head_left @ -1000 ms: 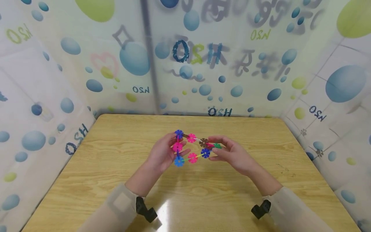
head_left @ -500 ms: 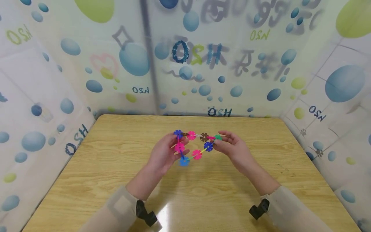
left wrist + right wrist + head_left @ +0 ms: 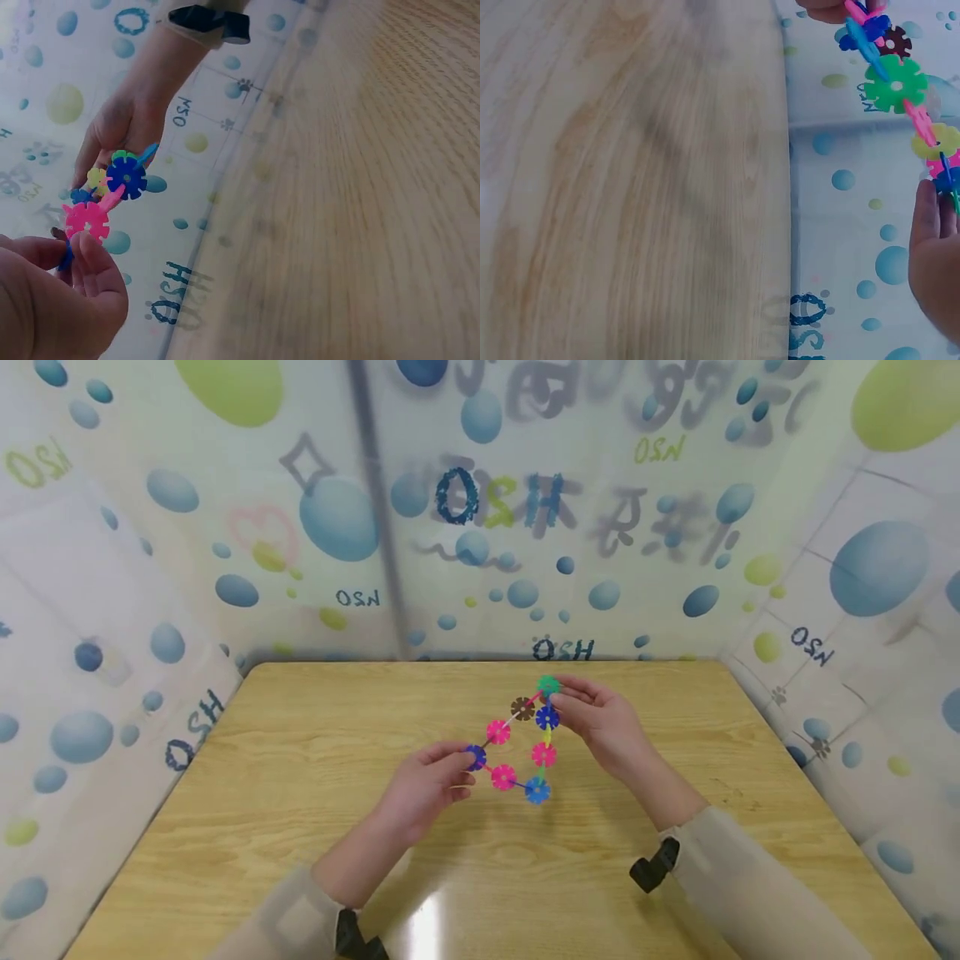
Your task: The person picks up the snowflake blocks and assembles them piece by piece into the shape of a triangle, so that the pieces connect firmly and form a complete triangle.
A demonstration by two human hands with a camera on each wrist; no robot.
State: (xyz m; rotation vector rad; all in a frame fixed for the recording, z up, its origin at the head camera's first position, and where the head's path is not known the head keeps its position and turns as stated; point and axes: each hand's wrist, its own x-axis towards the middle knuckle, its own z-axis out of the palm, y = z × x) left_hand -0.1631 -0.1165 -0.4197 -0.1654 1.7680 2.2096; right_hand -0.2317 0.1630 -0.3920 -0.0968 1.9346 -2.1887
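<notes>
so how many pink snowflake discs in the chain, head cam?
3. One upper left at, one low near the left hand at, one on the right side at, below the right hand. Fingers may hide more.

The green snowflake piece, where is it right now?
In the head view the green snowflake piece tops the chain, right of centre, at the right hand's fingertips, beside the brown piece.

The wooden table (image 3: 300, 793) lies bare all round, open to either side. Only the snowflake-piece ring (image 3: 521, 743), held between the left hand (image 3: 427, 785) and right hand (image 3: 600, 722), blocks the middle; bubble-patterned walls (image 3: 112, 635) close three sides.
</notes>
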